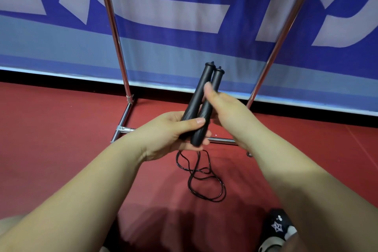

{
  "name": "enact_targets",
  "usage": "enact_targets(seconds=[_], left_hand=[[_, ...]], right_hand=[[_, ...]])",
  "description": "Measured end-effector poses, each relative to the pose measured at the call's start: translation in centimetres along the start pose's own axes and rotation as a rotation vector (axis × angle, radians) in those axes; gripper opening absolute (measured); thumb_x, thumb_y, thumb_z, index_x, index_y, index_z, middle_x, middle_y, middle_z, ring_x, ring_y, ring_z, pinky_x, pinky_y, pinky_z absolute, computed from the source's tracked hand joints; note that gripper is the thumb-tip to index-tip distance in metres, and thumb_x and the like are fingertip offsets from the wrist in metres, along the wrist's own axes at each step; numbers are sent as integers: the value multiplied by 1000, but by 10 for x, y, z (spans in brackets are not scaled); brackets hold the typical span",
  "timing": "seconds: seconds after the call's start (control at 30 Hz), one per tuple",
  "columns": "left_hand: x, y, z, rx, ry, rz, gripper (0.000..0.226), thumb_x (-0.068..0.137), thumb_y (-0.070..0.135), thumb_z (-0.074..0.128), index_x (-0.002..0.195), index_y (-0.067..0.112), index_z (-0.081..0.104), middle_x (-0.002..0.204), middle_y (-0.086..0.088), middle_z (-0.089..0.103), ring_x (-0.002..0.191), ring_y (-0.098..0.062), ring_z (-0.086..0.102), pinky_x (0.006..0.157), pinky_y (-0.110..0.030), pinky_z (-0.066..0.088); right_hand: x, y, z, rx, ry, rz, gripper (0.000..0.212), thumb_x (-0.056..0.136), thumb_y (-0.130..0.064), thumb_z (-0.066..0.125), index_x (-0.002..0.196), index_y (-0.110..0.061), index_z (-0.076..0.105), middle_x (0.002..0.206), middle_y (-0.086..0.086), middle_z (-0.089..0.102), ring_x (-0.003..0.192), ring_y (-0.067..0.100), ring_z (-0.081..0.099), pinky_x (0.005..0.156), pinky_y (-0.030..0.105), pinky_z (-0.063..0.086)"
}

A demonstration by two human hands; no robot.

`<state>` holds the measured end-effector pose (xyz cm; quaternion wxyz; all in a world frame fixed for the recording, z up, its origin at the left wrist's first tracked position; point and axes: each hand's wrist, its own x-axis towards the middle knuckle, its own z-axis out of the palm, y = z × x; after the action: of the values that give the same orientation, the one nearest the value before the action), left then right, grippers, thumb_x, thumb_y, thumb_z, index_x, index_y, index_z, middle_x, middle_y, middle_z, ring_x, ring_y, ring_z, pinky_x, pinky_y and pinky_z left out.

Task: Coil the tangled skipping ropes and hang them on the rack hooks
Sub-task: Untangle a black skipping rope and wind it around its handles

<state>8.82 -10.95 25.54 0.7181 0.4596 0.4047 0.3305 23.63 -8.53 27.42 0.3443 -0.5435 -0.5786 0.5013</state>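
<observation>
Two black skipping-rope handles (pixel 201 92) lie side by side, pointing up and away from me. My left hand (pixel 167 135) grips their lower ends, thumb across the front. My right hand (pixel 227 108) holds them from the right at mid-length, thumb raised against the right handle. The thin black rope (pixel 201 180) hangs from below my left hand and lies in loose tangled loops on the red floor. The chrome rack (pixel 120 63) stands just behind, with two uprights and a base bar; no hooks are in view.
A blue and white banner (pixel 184 16) closes off the space behind the rack. The rack's base bar (pixel 222 140) runs along the red floor under my hands. A black shoe with a white star print (pixel 279 225) shows at the bottom right.
</observation>
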Motion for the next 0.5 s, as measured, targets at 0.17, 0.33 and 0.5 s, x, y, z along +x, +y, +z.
enact_targets(seconds=[0.17,0.33,0.5], left_hand=[[-6,7,-14,89,-37,-38,29,74,23,62,98,7,59,78,-6,71,69,-16,68,67,-25,58],[-14,4,-21,204,-163,-154,20,77,21,63,93,9,61,81,-7,72,70,-16,68,65,-25,56],[-19,5,-26,225,-199,-206,22,76,20,61,95,8,60,82,-8,71,71,-17,68,65,-25,56]], right_hand=[[9,2,-29,-107,485,-64,44,89,-62,43,76,-19,44,73,-4,52,67,12,50,67,26,40],[2,1,-30,-272,253,-364,23,96,-43,44,100,-25,58,88,-14,57,88,5,53,84,17,39],[-4,1,-24,-373,143,-375,34,92,-46,53,72,-19,57,56,0,48,55,21,49,59,33,44]])
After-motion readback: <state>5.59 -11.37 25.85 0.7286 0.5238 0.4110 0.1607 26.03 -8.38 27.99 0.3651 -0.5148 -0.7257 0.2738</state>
